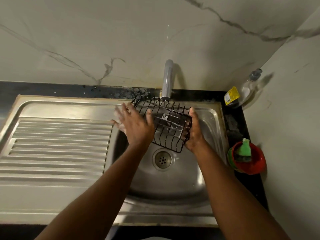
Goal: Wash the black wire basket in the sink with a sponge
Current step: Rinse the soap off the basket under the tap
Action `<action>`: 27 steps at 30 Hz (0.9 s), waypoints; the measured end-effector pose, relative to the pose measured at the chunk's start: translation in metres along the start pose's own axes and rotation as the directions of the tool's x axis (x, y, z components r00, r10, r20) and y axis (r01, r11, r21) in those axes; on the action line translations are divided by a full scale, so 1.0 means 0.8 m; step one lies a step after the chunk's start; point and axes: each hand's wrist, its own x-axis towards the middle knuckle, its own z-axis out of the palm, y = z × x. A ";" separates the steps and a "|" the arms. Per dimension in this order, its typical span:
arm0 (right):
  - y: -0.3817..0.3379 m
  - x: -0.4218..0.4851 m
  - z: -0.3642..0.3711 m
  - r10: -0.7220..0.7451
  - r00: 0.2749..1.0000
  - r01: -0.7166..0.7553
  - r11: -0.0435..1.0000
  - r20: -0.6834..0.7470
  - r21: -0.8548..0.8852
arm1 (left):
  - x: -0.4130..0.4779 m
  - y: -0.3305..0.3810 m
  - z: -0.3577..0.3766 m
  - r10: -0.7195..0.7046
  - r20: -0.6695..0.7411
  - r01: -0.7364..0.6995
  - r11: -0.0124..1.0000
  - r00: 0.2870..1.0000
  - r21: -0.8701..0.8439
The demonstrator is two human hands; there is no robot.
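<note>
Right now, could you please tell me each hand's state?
Left hand: open, fingers spread, beside the black wire basket.
Right hand: grips the basket's right end.

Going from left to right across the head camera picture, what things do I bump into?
First the ribbed draining board → left hand → black wire basket → right hand → red bowl holding the green sponge.

Black surface (52, 89) with an inset stainless-steel sink (173, 184) and a ribbed drainboard (60, 141) to the sink's left. A chrome tap (167, 78) rises at the sink's back edge. In the right rear corner stand a clear pump bottle (247, 89) and, just beside it, a yellow-labelled pack (231, 97). Nearer, on the right strip, sits a red bowl (258, 163) holding a green sponge (244, 149).
</note>
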 end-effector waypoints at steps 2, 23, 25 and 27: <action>-0.006 -0.001 0.008 0.010 0.999 -0.007 0.999 -0.049 0.052 | -0.012 0.004 0.008 0.261 0.114 -0.273 0.955 0.959 0.113; -0.025 0.007 0.002 0.125 0.987 -0.122 0.992 -0.097 0.033 | 0.075 0.063 -0.009 0.724 0.390 -0.785 0.619 0.569 -0.002; -0.025 0.012 -0.003 0.165 0.963 -0.173 0.985 -0.211 -0.019 | 0.078 0.051 -0.015 0.672 0.338 -0.726 0.686 0.659 0.051; -0.023 0.022 -0.010 0.168 0.959 -0.178 0.984 -0.227 -0.023 | 0.068 0.048 -0.008 0.648 0.285 -0.693 0.715 0.706 0.092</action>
